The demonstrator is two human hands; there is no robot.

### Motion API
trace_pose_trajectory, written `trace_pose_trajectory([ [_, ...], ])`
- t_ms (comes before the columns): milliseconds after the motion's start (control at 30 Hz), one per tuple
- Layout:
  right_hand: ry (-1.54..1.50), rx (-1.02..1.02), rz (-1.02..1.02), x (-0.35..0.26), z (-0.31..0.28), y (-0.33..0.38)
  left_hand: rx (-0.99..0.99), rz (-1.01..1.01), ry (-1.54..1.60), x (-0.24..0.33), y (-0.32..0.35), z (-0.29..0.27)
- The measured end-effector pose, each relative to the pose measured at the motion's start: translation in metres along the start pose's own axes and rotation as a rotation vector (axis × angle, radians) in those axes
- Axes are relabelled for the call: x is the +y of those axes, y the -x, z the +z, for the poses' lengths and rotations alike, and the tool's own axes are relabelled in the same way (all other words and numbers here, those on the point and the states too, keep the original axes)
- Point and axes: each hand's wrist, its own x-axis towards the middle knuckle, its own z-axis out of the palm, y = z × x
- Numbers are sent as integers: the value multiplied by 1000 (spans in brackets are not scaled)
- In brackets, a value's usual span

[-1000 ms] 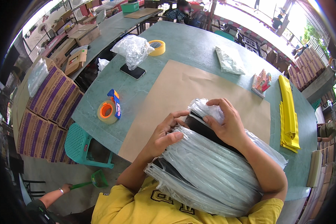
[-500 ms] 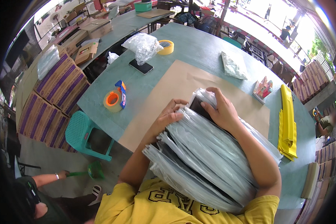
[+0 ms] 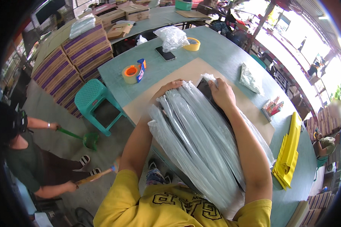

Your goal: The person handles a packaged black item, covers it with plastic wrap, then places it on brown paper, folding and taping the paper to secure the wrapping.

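A thick bundle of clear plastic sleeves point(image 3: 195, 132) leans against my body over the table edge, its far ends on a brown paper sheet point(image 3: 140, 108). Dark flat pieces show between some of the sleeves. My left hand point(image 3: 169, 87) is closed round the far left corner of the bundle, its fingers hooked over the top. On the far right end my right hand point(image 3: 222, 92) grips the sleeves beside a dark piece, the thumb pointing away from me. My right forearm lies along the bundle's right side.
On the green table point(image 3: 117, 77) lie a tape dispenser point(image 3: 133, 72), a phone point(image 3: 165, 53), a yellow tape roll point(image 3: 192, 44), plastic packets point(image 3: 251, 79) and yellow folded sheets point(image 3: 288, 155). A teal stool point(image 3: 93, 96) stands left. A co-worker point(image 3: 21, 159) holds a green dustpan point(image 3: 90, 140) and a brush.
The bundle has tipped up and closed together, with both hands at its far end. My view has shifted left, and the co-worker's brush has come into sight.
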Motion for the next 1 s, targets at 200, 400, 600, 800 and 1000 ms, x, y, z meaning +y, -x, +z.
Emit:
trace_pose_trajectory([
  [200, -22, 26, -13, -9, 3, 5, -36, -39, 0, -15, -7, -35],
  [400, 25, -7, -39, -4, -2, 6, -56, 19, 112, -19, -1, -21],
  [600, -50, -12, -1, -6, -5, 7, -17, -131, 139, 11, 4, 9],
  [800, -41, -17, 2, -4, -8, 7, -203, -337, -519, 55, -31, 23],
  [1000, -75, -90, 22, -8, -12, 6, -220, -134, -1435, 47, -60, 52],
])
